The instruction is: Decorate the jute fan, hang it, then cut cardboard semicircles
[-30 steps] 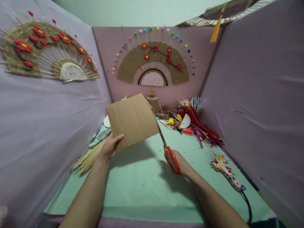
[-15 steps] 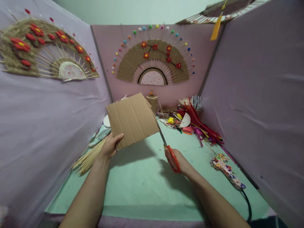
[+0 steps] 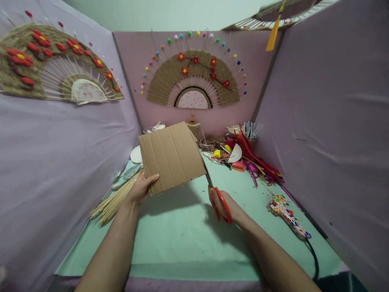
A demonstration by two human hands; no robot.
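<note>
My left hand (image 3: 140,190) grips the lower left corner of a brown corrugated cardboard sheet (image 3: 172,156), held tilted above the green table (image 3: 182,239). My right hand (image 3: 226,207) is closed through the red handles of a pair of scissors (image 3: 217,194). The scissor blades point up and away and meet the cardboard's right edge near its lower right corner.
A bundle of bamboo sticks (image 3: 114,201) lies left of my left hand. Craft clutter with red strips (image 3: 255,156), a twine spool (image 3: 193,127) and a cup of sticks (image 3: 251,133) fills the back right. A patterned glue gun (image 3: 287,217) with a black cord lies at the right. Woven fans (image 3: 194,79) hang on the walls.
The view has shifted slightly; the cardboard and both hands sit a little lower and the scissors have edged further along the cardboard's right edge.
</note>
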